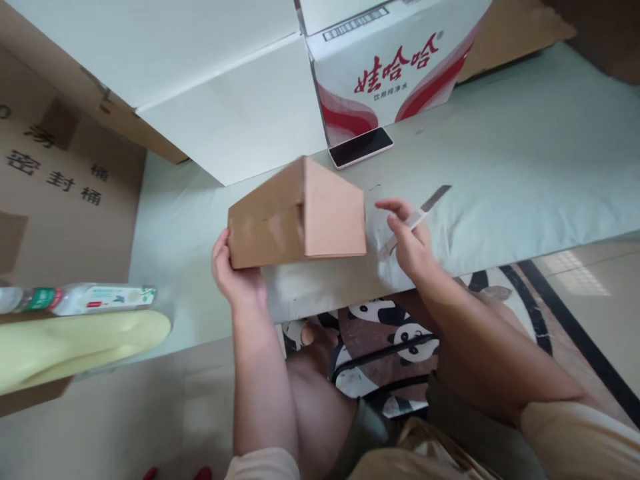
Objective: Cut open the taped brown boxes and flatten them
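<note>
A small brown cardboard box [335, 213] is held tilted over the pale green table cover [525, 167]. My left hand [240, 273] grips its left end from below, fingers wrapped round the lower corner. To the right of the box, my right hand [411, 240] is closed round a utility knife [436, 199] with a white handle. The knife's blade points up and to the right, away from the box. My right fingertips are near the box's right side, apart from it.
A phone [361, 147] lies behind the box, against a white-and-red carton [390, 80]. Large white boxes [240, 113] stand at the back left. A printed brown carton [70, 180], a plastic bottle [100, 298] and a pale yellow plastic object [85, 340] are at the left.
</note>
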{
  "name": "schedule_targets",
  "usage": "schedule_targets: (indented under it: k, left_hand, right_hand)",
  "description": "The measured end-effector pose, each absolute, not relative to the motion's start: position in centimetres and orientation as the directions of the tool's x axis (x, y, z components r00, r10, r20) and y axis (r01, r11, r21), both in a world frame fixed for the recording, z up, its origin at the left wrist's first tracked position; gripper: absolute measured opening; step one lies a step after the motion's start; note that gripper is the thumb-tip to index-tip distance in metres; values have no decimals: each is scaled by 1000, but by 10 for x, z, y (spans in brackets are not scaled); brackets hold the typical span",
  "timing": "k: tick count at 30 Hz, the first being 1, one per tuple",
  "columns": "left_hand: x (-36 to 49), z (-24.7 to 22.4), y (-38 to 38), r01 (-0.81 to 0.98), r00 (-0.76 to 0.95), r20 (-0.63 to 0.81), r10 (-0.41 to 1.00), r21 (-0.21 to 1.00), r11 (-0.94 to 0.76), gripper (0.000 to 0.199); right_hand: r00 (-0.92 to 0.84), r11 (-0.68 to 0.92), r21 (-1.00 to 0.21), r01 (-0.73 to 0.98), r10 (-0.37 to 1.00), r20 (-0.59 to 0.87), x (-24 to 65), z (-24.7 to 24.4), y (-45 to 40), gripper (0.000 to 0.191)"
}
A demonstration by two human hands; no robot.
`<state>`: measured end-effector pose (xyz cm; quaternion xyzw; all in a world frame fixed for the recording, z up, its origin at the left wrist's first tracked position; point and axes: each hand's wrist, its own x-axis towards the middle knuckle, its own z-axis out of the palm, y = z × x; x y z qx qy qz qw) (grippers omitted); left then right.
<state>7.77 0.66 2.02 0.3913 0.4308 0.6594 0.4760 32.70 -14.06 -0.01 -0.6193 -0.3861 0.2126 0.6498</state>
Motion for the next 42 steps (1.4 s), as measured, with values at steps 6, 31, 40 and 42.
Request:
schedule_targets:
  k: [6,31,40,42]
  left_hand:
    - [100,9,-9,-447,-94,-185,978,886,124,22]
    - [114,15,-40,344,536,-530,657,848,403,41]
    - [112,29,-39,513,96,240,966,819,-255,26]
    - [110,42,-46,447,186,589,787,663,-601,38]
  right_hand:
    - [244,288,-942,172,914,325,310,12,-142,44]
    - [241,528,-781,333,753,612,313,34,-160,41]
    - [136,495,-747,444,786,603,318,27,-151,37]
    - [64,526,-738,422,795,603,316,27,-151,37]
